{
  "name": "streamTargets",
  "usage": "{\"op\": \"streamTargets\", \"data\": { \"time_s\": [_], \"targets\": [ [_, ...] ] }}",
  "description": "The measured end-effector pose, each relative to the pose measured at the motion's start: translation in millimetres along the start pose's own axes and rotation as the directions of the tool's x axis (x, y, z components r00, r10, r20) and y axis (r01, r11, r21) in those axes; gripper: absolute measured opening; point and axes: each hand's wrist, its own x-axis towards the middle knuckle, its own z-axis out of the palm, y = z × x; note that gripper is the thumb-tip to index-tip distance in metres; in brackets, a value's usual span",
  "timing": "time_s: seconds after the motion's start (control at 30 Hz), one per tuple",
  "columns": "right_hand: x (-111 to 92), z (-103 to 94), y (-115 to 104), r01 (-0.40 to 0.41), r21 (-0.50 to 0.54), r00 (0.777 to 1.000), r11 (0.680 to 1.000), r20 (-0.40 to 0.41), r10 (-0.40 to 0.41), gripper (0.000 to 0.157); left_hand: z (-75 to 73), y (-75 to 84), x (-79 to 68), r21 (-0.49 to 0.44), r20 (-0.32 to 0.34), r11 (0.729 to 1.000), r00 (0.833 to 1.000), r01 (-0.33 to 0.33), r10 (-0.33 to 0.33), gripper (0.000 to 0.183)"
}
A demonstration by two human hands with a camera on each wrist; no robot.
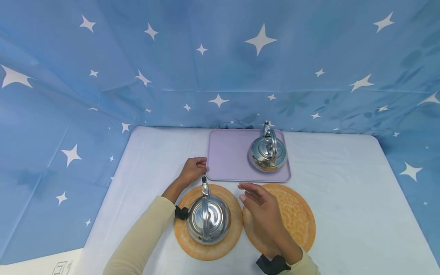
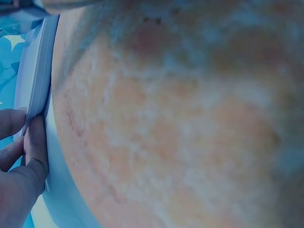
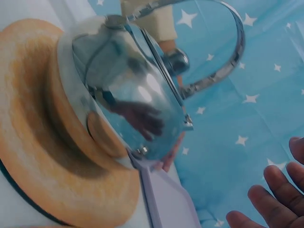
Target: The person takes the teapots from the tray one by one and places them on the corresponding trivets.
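At the left edge of a lilac tray point(image 1: 227, 152), my left hand point(image 1: 191, 172) pinches the rim; the left wrist view shows fingers on both sides of it. A shiny steel kettle point(image 1: 269, 156) stands on the tray's right part, its spout toward the back. A second steel kettle point(image 1: 216, 219), with an arched handle, sits on the left orange round placemat point(image 1: 206, 254), beside my left forearm. My right hand point(image 1: 264, 208) is above the right round placemat point(image 1: 299, 214), fingers loosely bent and holding nothing. In the right wrist view its fingers point(image 3: 275, 204) are apart from the nearer kettle point(image 3: 128, 90).
A white cloth covers the table point(image 1: 347, 198). Blue fabric point(image 1: 220, 68) with white stars hangs behind it and along the sides. A pale panel with dark print point(image 1: 51, 263) shows at the lower left corner.
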Motion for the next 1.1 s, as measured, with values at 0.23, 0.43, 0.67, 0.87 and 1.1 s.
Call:
{"op": "streamTargets", "data": {
  "time_s": [0.23, 0.43, 0.67, 0.87, 1.1],
  "targets": [
    [8, -13.7, 4, 0.052, 0.010, 0.998, 0.999, -0.042, -0.051, 0.030, -1.9, -1.8, -0.5, -0.007, 0.001, 0.999, 0.999, -0.033, 0.033, 0.046],
    [14, -19.1, 5, 0.059, 0.009, 0.994, 0.998, -0.089, -0.058, 0.030, -1.9, -2.3, 1.1, -0.016, 0.002, 1.000, 1.000, -0.002, 0.002, 0.048],
    [22, -34.0, 3, 0.098, -0.108, 0.990, 0.989, -0.092, -0.108, 0.030, -0.1, -2.9, 5.6, 0.001, 0.004, 1.000, 1.000, 0.012, -0.012, 0.047],
    [30, -45.9, -1, 0.166, -0.132, 0.977, 0.977, -0.115, -0.181, 0.029, -0.7, -1.5, 4.9, 0.013, 0.008, 1.000, 1.000, 0.026, -0.027, 0.047],
    [37, -53.2, 1, 0.177, -0.080, 0.972, 0.981, -0.140, -0.187, 0.028, -1.4, -3.5, 5.5, 0.014, 0.003, 1.000, 1.000, 0.020, -0.020, 0.047]
  ]
}}
